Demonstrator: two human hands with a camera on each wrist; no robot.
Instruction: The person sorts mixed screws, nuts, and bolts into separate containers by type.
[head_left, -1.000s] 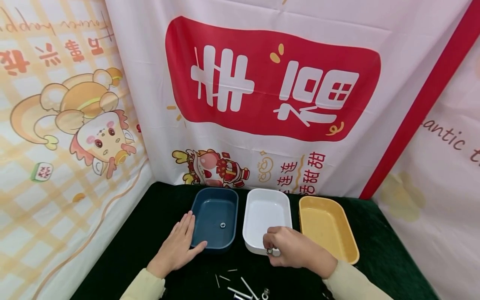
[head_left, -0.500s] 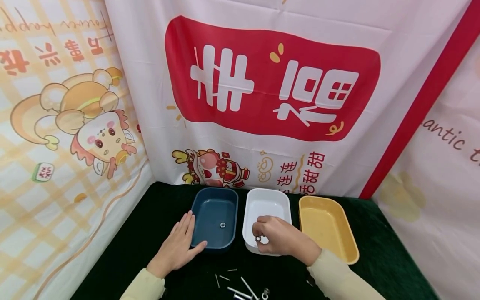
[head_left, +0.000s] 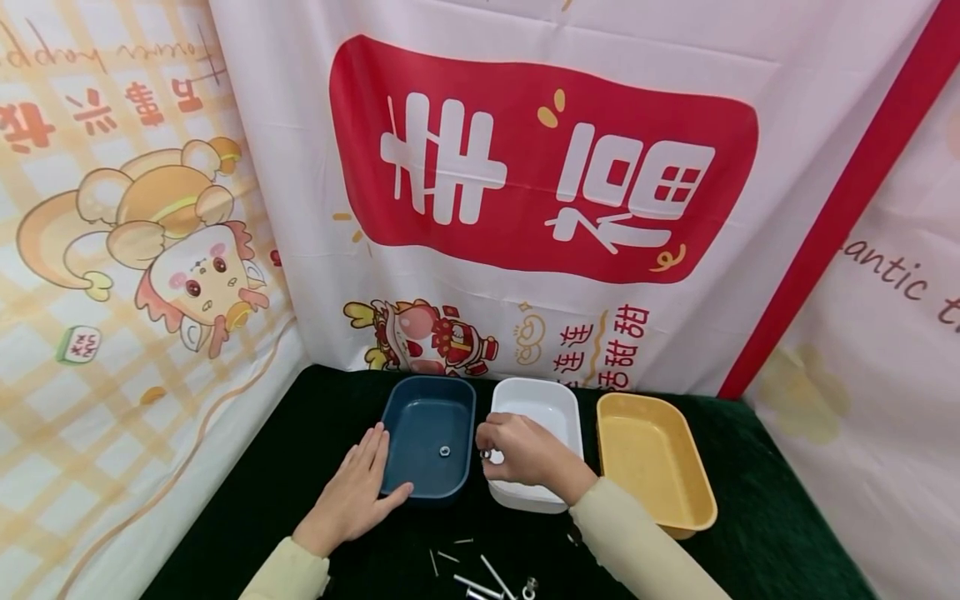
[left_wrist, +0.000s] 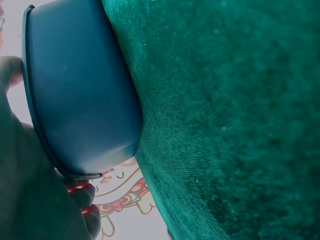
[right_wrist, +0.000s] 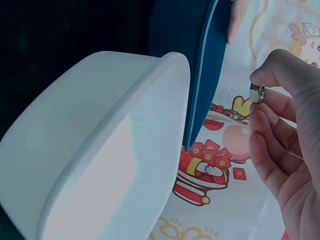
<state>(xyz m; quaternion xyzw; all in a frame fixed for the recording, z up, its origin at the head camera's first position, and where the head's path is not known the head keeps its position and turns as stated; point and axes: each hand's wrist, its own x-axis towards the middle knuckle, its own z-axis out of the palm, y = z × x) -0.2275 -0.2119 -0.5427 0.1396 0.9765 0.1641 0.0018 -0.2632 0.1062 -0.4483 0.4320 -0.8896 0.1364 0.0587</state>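
My right hand (head_left: 525,450) is over the left side of the white tray (head_left: 549,402), close to the blue tray (head_left: 416,417). Its thumb and index finger pinch a small metal nut (right_wrist: 257,93), while the other fingers stay loosely bent in the right wrist view. Another nut (head_left: 445,452) lies on the blue tray's floor. My left hand (head_left: 348,496) rests against that tray's left rim, fingers straight and thumb spread toward the near corner. From the left wrist, the tray's outer wall (left_wrist: 80,90) shows beside the hand.
A yellow tray (head_left: 652,454) stands right of the white one. Nearer me on the dark green cloth (head_left: 390,558) lie several thin screws (head_left: 448,557), larger bolts (head_left: 495,575) and a nut (head_left: 529,590). A printed curtain (head_left: 540,325) hangs directly behind the trays.
My right hand has moved left across the white tray toward the blue one, carrying the nut. My left hand stays at the blue tray's rim.
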